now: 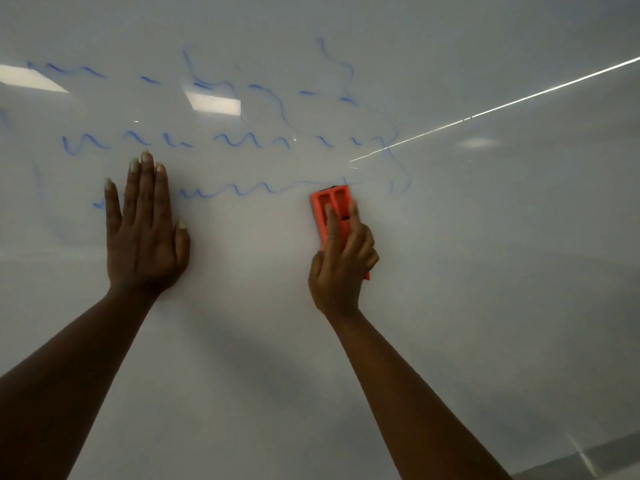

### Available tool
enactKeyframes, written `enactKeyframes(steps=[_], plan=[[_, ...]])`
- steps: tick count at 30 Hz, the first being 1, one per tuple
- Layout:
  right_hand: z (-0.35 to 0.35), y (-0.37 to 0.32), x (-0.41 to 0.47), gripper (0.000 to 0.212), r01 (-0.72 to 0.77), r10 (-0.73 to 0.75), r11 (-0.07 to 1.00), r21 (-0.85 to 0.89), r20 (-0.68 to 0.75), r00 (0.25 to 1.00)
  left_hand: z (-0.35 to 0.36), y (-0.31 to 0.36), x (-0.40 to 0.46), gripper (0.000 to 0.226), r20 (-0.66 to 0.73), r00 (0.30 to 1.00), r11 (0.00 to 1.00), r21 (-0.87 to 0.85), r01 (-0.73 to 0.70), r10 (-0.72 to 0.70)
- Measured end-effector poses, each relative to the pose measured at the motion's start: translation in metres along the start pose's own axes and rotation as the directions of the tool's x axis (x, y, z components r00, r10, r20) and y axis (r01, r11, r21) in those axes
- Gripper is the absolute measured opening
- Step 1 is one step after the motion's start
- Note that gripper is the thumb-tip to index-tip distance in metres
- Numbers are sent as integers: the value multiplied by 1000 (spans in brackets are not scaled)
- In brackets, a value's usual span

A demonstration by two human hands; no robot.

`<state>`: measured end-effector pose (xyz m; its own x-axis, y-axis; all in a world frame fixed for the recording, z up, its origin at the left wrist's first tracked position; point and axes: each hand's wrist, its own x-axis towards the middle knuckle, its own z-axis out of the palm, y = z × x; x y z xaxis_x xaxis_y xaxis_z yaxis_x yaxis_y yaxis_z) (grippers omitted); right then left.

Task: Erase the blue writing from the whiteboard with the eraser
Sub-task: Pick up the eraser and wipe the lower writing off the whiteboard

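Glossy whiteboard (450, 271) with blue writing (221, 142), left hand (145, 233) flat and empty, right hand (341, 268) gripping orange eraser (330, 206).

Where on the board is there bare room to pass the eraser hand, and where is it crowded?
Bare: the whiteboard below and right of the right hand holding the eraser, and between it and the left hand. Crowded: blue writing above both hands.
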<state>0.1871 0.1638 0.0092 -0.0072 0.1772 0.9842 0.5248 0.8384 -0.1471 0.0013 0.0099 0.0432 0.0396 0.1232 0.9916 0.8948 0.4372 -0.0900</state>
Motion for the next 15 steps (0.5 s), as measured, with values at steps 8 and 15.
enactKeyframes(steps=[8,15], plan=[[-19,65,4,55,154,-152,987,-43,49,987,0,-1,0,68,11,1000,1000,12,5,-5],[-32,93,43,55,-278,266,955,-101,-114,957,-2,0,-1,67,39,999,1000,18,4,-5]])
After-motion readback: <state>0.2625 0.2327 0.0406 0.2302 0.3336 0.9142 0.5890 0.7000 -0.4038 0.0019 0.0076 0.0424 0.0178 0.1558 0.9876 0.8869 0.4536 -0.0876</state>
